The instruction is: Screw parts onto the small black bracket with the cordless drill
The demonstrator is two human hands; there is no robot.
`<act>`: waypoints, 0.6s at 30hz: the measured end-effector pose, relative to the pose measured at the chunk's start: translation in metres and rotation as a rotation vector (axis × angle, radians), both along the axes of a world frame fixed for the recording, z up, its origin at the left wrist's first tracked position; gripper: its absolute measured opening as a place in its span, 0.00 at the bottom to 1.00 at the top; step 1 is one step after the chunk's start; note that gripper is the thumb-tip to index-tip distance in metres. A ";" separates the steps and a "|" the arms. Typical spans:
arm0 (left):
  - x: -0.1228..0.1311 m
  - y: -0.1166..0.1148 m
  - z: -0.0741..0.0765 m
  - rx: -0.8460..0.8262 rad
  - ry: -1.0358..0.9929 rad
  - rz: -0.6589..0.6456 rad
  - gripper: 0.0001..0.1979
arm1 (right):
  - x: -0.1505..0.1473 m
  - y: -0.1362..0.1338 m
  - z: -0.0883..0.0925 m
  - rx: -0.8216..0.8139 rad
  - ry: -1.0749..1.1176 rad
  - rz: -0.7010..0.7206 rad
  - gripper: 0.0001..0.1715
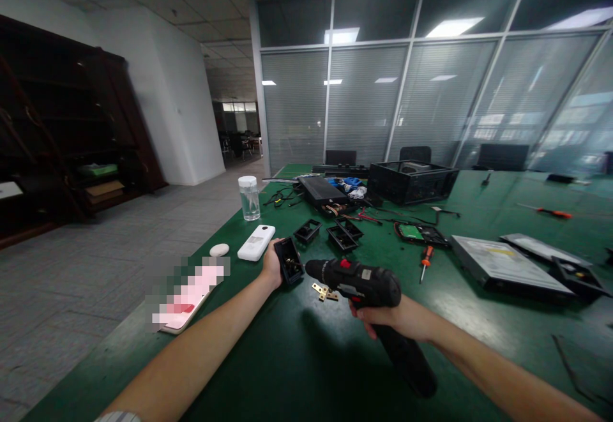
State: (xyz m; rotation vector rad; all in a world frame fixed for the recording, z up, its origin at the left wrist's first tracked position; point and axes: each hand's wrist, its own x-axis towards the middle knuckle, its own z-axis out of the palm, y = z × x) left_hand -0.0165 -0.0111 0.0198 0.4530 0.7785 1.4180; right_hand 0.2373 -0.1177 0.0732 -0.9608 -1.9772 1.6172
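My left hand point(272, 265) grips a small black plastic box point(290, 261) by its left side, its open face tilted toward me with brass-coloured parts inside. In my right hand point(400, 316) is a black cordless drill point(357, 279), fingers wrapped round its handle. The drill's chuck points left at the box, close to its right edge; I cannot tell whether a bit touches it. Below the chuck, small brass-coloured metal pieces point(324, 292) lie on the green table point(287, 371). Similar black boxes point(341, 238) stand just beyond, one of them point(307, 231) a little apart.
Left are a phone point(191, 297), a white oval object point(219, 250), a white device point(257, 243) and a clear jar point(249, 200). An orange screwdriver point(426, 261), a green circuit board point(412, 231) and a disc drive point(507, 265) lie right. A black metal case point(412, 182) stands behind.
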 end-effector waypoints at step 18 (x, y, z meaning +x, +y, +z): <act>0.001 -0.001 0.000 0.016 0.021 0.021 0.13 | -0.001 0.000 0.002 0.005 -0.004 0.011 0.10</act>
